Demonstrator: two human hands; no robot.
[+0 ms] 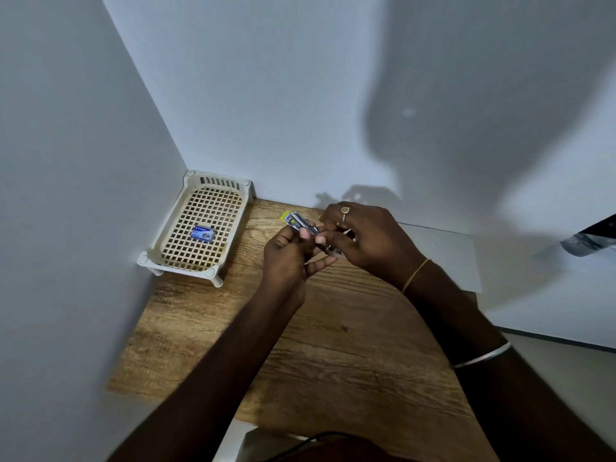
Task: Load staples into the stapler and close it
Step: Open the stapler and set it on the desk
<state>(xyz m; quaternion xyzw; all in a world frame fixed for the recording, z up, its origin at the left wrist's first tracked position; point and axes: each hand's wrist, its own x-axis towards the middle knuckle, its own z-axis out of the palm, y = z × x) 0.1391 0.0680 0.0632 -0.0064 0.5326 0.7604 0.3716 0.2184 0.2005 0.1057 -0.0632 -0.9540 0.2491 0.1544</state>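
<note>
Wood-grain desk top (pixel 333 345), matte, brown with darker streaks, set into a corner of plain pale walls (pixel 266 95).

Both hands meet above the far middle of the desk, holding a small stapler (pixel 301 223). Stapler: bright metal body, narrow and long, with a yellow-green plastic tip at its far left end. It is tilted, far end up and left, near end running down toward the right hand.

Left hand (pixel 286 255): fingers curled closed around the stapler's middle from the near left side, thumb extended to the right below it.

Right hand (pixel 363 241): fingers bent and pinched in on the stapler's near right end; a ring on one finger, a thin thread at the wrist, a pale bangle (pixel 483 356) further up the forearm.

Whether the stapler is open or shut cannot be told; the fingers cover the hinge and magazine. No loose staples can be made out between the hands.

Far left, in the corner: cream plastic tray (pixel 180 241), rectangular, lattice floor, slotted end wall, short round legs. On its floor, a small blue staple box (pixel 202 234); print too small to read.

Right of the hands, a white sheet (pixel 446 255) lies flat on the desk. Dark glossy object (pixel 590 241) at the right edge, cut off, unidentifiable.
</note>
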